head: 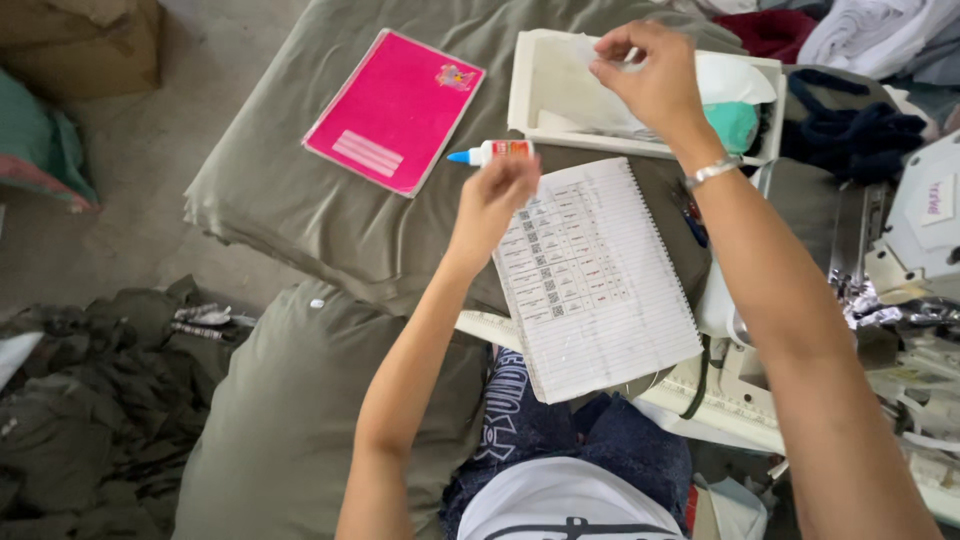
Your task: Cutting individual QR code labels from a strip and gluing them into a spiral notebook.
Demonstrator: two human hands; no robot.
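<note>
My left hand (497, 197) grips a small white glue bottle (490, 152) with a blue tip that points left, held over the top edge of a spiral-bound lined notebook (600, 290). Several small printed labels are stuck in rows on the notebook's upper page. My right hand (650, 75) is raised above a white plastic tray (530, 85), its fingers pinched on a small thin white piece that I cannot make out clearly. The tray holds white paper and a teal object (735, 122).
A pink notebook (395, 110) lies on olive-green fabric (300, 200) to the left. More olive cloth (90, 400) is piled on the floor. A white sewing machine (920, 230) stands at the right, with dark and white garments (860, 40) behind it.
</note>
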